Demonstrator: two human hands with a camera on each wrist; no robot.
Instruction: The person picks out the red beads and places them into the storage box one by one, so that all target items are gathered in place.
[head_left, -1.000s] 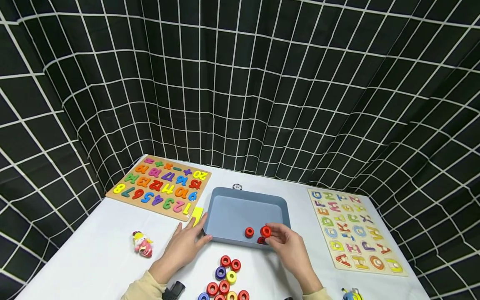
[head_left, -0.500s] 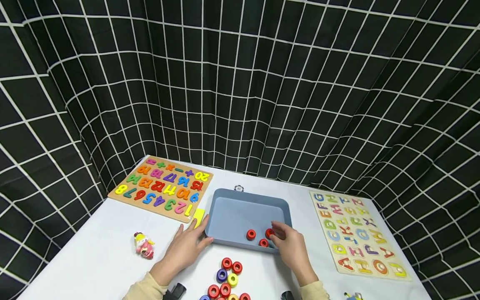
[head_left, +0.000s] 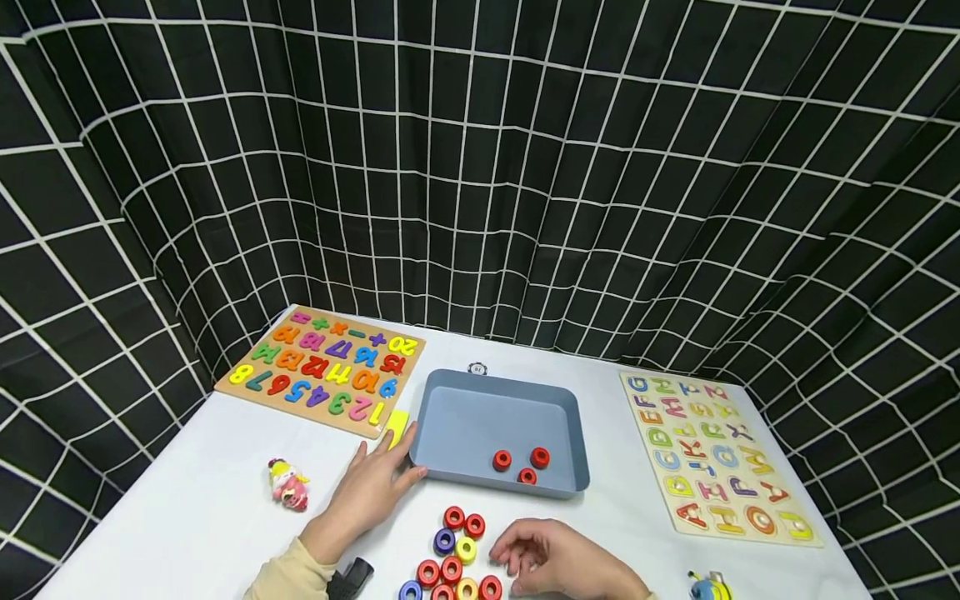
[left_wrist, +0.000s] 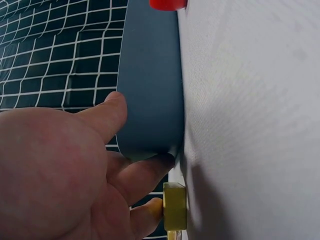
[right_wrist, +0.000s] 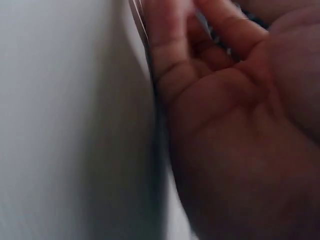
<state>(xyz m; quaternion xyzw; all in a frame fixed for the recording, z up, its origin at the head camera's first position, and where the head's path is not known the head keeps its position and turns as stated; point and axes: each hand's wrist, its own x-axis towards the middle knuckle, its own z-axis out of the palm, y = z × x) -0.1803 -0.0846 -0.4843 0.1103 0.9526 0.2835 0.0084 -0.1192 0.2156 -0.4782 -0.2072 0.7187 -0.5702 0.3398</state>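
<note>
My left hand (head_left: 363, 496) is at the front left corner of a blue-grey tray (head_left: 480, 425), its fingers fairly straight. In the left wrist view the thumb lies against the tray wall (left_wrist: 152, 75) and another finger touches the corner. A yellow block (left_wrist: 175, 206) stands by the fingertips. Inside the tray, towards the front right, are three red ring-shaped beads (head_left: 540, 457). My right hand (head_left: 558, 558) holds nothing and has loosely bent fingers. It is over the table in front of the tray, just right of several red, blue and yellow beads (head_left: 452, 571).
Left of the tray lies a number puzzle board (head_left: 322, 371), and a letter puzzle board (head_left: 716, 458) lies at right. A small pink and yellow figurine (head_left: 288, 485) is at left. A blue and yellow toy (head_left: 708, 586) sits at front right. Black gridded curtain (head_left: 480, 167) surrounds the table.
The right hand has set a red bead down in the tray, let go of it, and moved back towards the loose beads. The left hand has stayed at the tray's corner.
</note>
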